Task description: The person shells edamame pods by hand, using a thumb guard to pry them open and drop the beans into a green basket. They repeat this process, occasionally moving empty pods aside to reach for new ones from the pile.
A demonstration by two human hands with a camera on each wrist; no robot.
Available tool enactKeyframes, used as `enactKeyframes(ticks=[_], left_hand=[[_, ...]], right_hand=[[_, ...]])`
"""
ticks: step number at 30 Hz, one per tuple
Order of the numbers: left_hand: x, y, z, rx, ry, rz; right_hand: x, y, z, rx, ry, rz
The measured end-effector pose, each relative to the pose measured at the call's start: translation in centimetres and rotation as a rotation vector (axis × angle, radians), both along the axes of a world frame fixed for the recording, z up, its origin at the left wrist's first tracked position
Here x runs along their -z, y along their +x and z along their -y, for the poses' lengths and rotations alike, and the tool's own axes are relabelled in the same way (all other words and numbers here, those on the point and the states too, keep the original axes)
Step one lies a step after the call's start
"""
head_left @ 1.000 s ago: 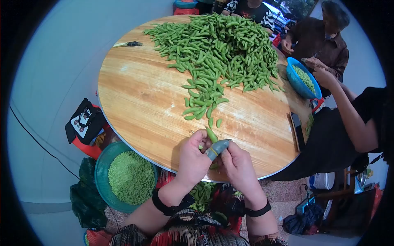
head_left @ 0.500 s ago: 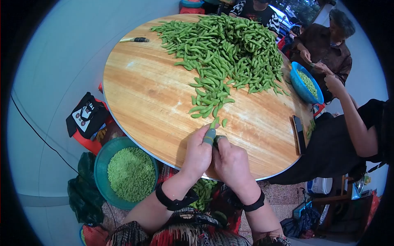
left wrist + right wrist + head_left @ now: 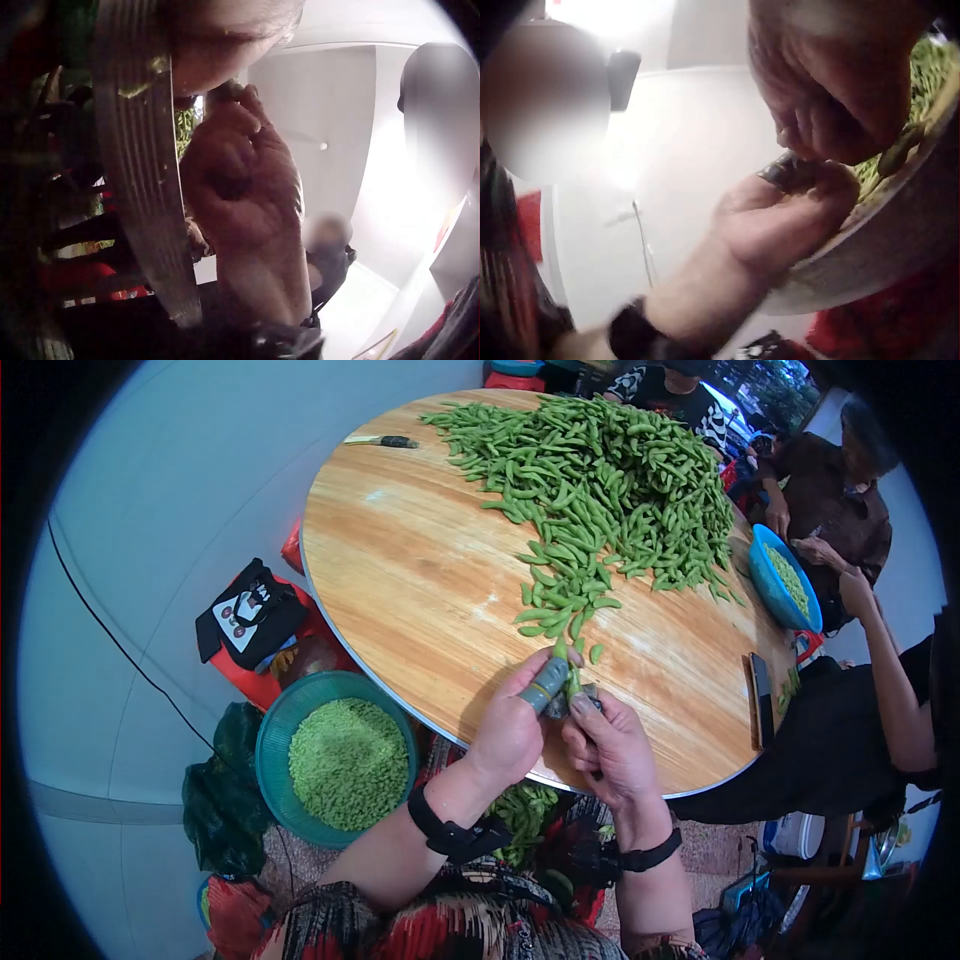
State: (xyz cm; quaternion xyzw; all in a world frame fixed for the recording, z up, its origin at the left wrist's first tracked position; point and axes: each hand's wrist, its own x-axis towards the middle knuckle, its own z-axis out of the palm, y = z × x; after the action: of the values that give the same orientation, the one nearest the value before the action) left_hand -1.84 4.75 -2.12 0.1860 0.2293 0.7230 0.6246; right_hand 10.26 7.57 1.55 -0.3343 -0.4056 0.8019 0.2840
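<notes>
Above the near edge of the round wooden table (image 3: pixel 400 580), both hands meet at green pods. The left hand (image 3: pixel 510 730), its thumb wrapped in a grey-green cover, pinches a pod (image 3: pixel 560 650). Close beside it, the right hand (image 3: pixel 617 745) pinches another pod (image 3: pixel 573 680) between thumb and curled fingers. A large heap of pods (image 3: pixel 640 480) lies across the far part of the table, trailing toward the hands. In the right wrist view, the covered thumb of the left hand (image 3: pixel 780 217) is just below the right hand (image 3: pixel 832 82).
A green basket (image 3: pixel 268 760) of shelled beans stands below the table at left, near a black bag (image 3: pixel 250 615) on a red stool. A blue bowl (image 3: pixel 768 582) of beans, a phone (image 3: pixel 762 700) and other people are at the right. A brush-like tool (image 3: pixel 395 442) lies at the far left.
The view has shifted, so the table and hands appear farther right. Between the hands, the grip has changed, with a pod now showing at the right thumb.
</notes>
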Motion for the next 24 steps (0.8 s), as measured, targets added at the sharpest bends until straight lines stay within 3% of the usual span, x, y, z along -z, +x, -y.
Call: enactKeyframes(ticks=[1, 3, 5, 7, 9, 11, 12, 14, 16, 17, 18, 19, 21, 23, 24], left_hand=[[-0.2, 0.0, 0.0, -0.017, -0.050, 0.070], [-0.2, -0.3, 0.1, 0.027, -0.021, 0.072], [0.2, -0.2, 0.0, -0.003, -0.025, -0.068], [0.3, 0.4, -0.1, -0.078, -0.060, -0.119], [0.2, 0.4, 0.1, -0.067, -0.110, -0.408], [0.2, 0.9, -0.2, -0.107, -0.103, -0.473], [0.2, 1.1, -0.2, -0.165, -0.094, -0.502], [-0.1, 1.3, 0.0, -0.214, -0.083, -0.532], [-0.9, 1.1, 0.5, -0.239, -0.166, -0.780], [-0.6, 1.0, 0.5, -0.230, -0.160, -0.786], [-0.3, 1.0, 0.4, -0.379, -0.070, -0.987], [-0.2, 0.9, 0.4, -0.527, 0.028, -1.184], [-1.1, 0.5, 0.8, -0.505, 0.036, -1.300], [-2.4, 0.2, 1.2, -0.490, 0.043, -1.412], [-2.8, 0.1, 1.5, -0.440, 0.020, -1.400]], right_hand=[[0.2, 0.0, 0.1, 0.008, 0.002, 0.005], [0.5, -0.1, 0.1, 0.063, 0.608, 0.383], [0.7, -0.4, -0.2, 0.088, 0.745, 0.485], [0.7, -0.8, 0.0, 0.118, 1.283, 0.729], [0.5, -1.0, 0.3, 0.108, 1.355, 0.797], [0.6, -0.7, 0.3, 0.089, 1.445, 0.827], [0.6, -0.6, 0.1, 0.095, 1.441, 0.835], [0.6, -0.3, -0.3, 0.029, 0.367, 0.367], [0.5, -0.3, -0.1, 0.045, 0.345, 0.351], [0.4, -0.3, 0.0, 0.052, 0.328, 0.336], [0.2, 0.1, -0.2, 0.062, 0.328, 0.334], [0.0, 0.6, -0.4, 0.002, 0.465, 0.384], [-0.3, 1.5, -0.6, -0.117, 0.734, 0.491], [-0.2, 1.8, -0.8, -0.072, 0.617, 0.402], [-0.8, 1.8, -1.0, 0.059, 0.531, 0.344]])
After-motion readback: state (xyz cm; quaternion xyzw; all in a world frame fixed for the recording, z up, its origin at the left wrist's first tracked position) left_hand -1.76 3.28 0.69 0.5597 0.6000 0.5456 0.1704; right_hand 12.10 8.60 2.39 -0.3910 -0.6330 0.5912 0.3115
